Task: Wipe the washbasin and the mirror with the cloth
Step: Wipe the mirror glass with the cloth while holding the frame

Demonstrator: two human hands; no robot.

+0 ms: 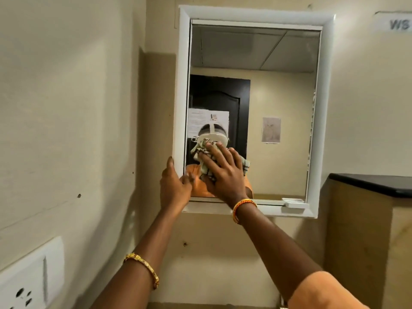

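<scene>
Low on the mirror glass [278,108], toward its seven o'clock corner, the right hand [225,172] lies spread flat with fingers splayed, pressing a checked cloth [201,150] against the pane. The cloth is bunched under the palm, with folds showing past the fingertips at eleven o'clock and a corner poking out at three o'clock of the hand. A flat, open palm like this likely spreads pressure over more fabric than a pinch would, which suits wiping.

At nine o'clock of that hand, the left hand [175,186] wraps the white mirror frame [181,85] at its lower left corner, thumb up along the outer edge and fingers curled round onto the glass side. It holds nothing but the frame; the grip seems meant to steady the unit against the push of the wiping hand.

Most of the pane, from twelve o'clock round to four o'clock, lies open and unobstructed, so strokes upward and rightward have free run. The limits are the raised frame on all sides and a small white tab [294,202] on the lower ledge at five o'clock, which a low sweep could catch. A dark countertop [370,184] sits beyond the frame at three o'clock. The washbasin is not in view, so its state cannot be judged.
</scene>
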